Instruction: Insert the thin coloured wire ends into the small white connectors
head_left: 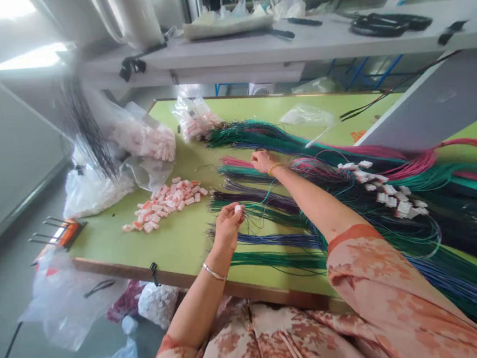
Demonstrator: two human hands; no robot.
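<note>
My left hand is closed in a pinch on a small white plastic connector, with a few thin wires trailing from it to the right. Farther up the table, my right hand rests over a bundle of pink wires, its fingers curled down; what lies between the fingertips is hidden. Below that bundle lie green wires, dark wires and blue wires, their cut ends pointing left. White connectors fitted on wires lie in a cluster beyond my right forearm.
Loose pinkish-white connectors are heaped on the green table. Bags of connectors stand behind them. A grey shelf crosses above the table's back, carrying black-handled tools. Plastic bags hang at the left edge.
</note>
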